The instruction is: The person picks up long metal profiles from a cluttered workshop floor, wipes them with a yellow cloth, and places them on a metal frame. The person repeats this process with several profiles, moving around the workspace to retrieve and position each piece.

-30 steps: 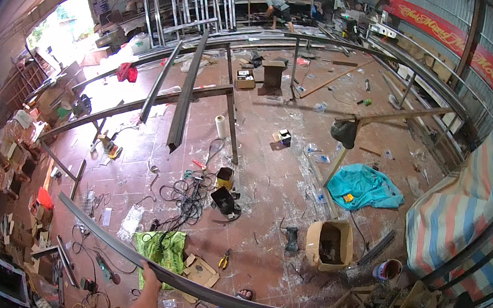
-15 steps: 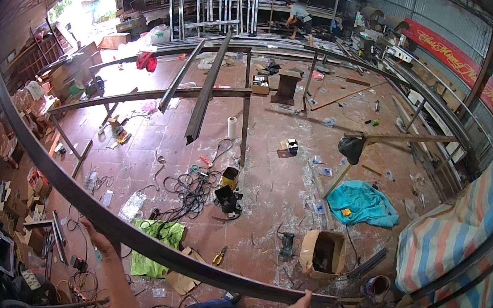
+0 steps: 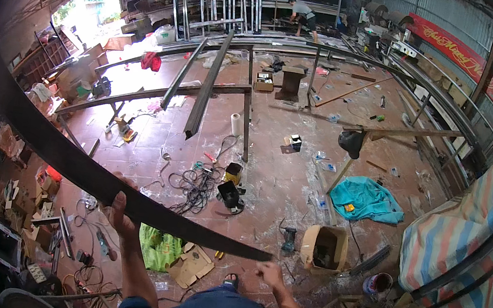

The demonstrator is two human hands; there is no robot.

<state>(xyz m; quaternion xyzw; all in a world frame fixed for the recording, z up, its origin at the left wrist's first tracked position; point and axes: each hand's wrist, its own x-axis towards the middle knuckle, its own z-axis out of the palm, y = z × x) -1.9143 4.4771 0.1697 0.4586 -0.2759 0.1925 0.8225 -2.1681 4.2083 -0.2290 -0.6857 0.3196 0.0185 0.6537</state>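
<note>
A long dark metal bar runs from the upper left across my front, its near end tapering to a point in the view above my lap. My left hand grips it from below, thumb up on the near face and fingers passing behind. At the bar's right end, my right hand is closed, its curled fingers up against the tip; how firmly they hold it is hard to see. Beneath the bar lie a lime-green bag and a flattened piece of cardboard.
Beyond stands a low metal frame with bars laid across it. Tangled cables, a teal cloth and an open cardboard box lie on the tiled floor. A striped sheet hangs right. Another person bends at the back.
The bar has risen toward me and shifted left, its right end now nearer the middle. Both my hands moved with it, the right one leftward and up. The person at the back bends lower.
</note>
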